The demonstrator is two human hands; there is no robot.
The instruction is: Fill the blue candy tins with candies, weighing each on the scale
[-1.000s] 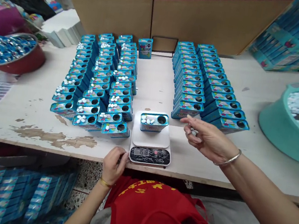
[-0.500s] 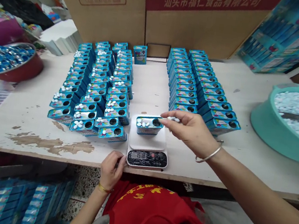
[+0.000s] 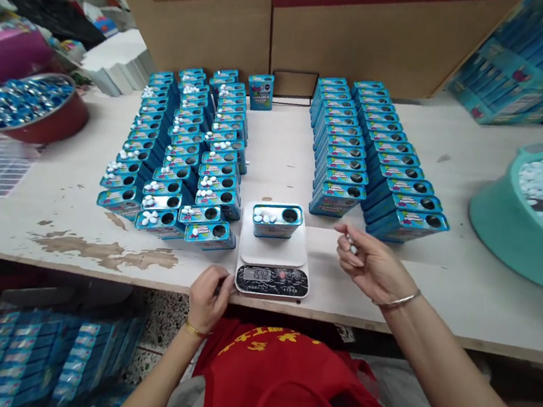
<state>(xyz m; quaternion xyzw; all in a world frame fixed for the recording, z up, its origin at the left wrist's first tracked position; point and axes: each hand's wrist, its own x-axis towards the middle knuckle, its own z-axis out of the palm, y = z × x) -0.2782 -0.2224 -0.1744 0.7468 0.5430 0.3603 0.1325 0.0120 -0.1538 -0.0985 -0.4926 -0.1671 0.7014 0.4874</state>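
Note:
A white digital scale [image 3: 275, 248] with a black display panel sits at the table's front edge. On its platform stands an upright blue tin [image 3: 274, 227] with a round dark hole in its top and several white candies [image 3: 265, 218] lying on the lid. My right hand [image 3: 369, 261] hovers over the table right of the scale, its fingers curled around a few small white candies [image 3: 352, 247]. Beside the scale's lower left corner, my left hand [image 3: 209, 296] rests closed on the table edge; the inside of its curled fingers is hidden.
Rows of blue tins [image 3: 163, 218], many with white candies on top, stand at left. More rows of tins [image 3: 337, 199] stand at right. A teal tub [image 3: 505, 229] of white candies is far right, a red bowl [image 3: 55, 122] far left. A cardboard box [image 3: 373, 56] stands behind.
My right hand has moved right, away from the tin on the scale, with candies still in its fingers. The display figures have changed. My left hand stays by the scale; the view has shifted slightly.

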